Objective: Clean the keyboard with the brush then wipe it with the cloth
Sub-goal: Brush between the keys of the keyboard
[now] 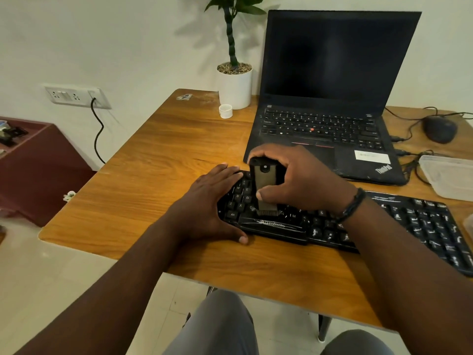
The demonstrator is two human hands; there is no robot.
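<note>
A black keyboard point(419, 221) lies across the wooden desk point(153, 155), running from the middle to the right edge of the view. My right hand point(302, 180) grips a small black brush point(265, 185) held upright, its bristles down on the keys just above the space bar. My left hand point(204, 201) lies flat on the keyboard's left end, fingers straight and thumb at the front edge. No cloth shows in the view.
An open black laptop point(330, 98) stands behind the keyboard. A white plant pot point(235, 85) and a small white cap point(225, 111) sit at the back. A mouse point(439, 129), cables and a clear plastic container point(450, 175) are at the right.
</note>
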